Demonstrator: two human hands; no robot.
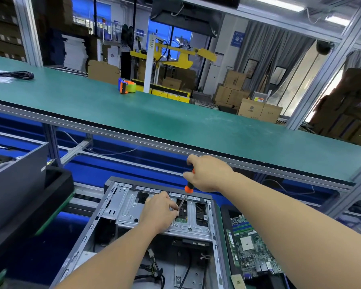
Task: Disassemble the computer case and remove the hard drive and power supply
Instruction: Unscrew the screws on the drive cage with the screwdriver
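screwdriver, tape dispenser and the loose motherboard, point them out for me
screwdriver (188,188), head view, on the orange lower end of its handle below the right hand
tape dispenser (127,86), head view, on its orange and green body
motherboard (251,245), head view, on the middle of the green board

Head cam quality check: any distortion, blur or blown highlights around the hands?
Head view: wide-angle bends the bench edge and frame posts; ceiling lights at top right are blown out; both hands, left and right, and the screwdriver are fairly sharp, evenly lit, with no hard shadows.

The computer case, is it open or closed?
Open. The computer case has no side cover, so its metal drive bracket and cables show.
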